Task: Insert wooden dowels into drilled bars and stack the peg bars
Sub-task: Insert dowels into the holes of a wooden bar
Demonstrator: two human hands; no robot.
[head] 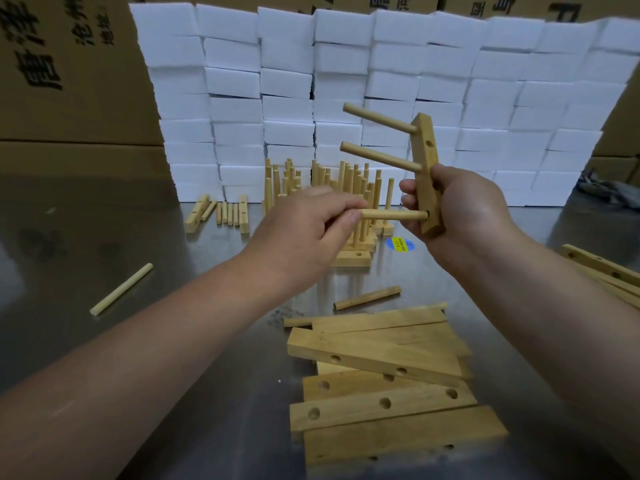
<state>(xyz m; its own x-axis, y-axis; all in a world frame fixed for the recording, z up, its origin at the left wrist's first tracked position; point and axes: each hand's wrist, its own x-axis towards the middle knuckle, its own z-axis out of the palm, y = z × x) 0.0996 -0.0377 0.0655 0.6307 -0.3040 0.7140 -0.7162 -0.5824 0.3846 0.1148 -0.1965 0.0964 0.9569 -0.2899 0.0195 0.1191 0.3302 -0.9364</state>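
Note:
My right hand [460,209] grips a drilled wooden bar [426,157], held upright above the table. Two dowels stick out of it to the left, the upper dowel [379,117] and the middle dowel [381,156]. My left hand [308,220] pinches a third dowel [394,214], whose right tip sits at the bar's lowest hole. Behind my hands stands a stack of finished peg bars [349,188] with dowels pointing up. Loose drilled bars [381,375] lie piled near the table's front.
Loose dowels lie on the metal table at the left [121,289] and the middle [367,297]. A few bars and dowels [221,213] rest by a wall of white foam blocks [363,81]. More bars [602,271] sit at the right edge. Cardboard boxes [52,64] stand behind.

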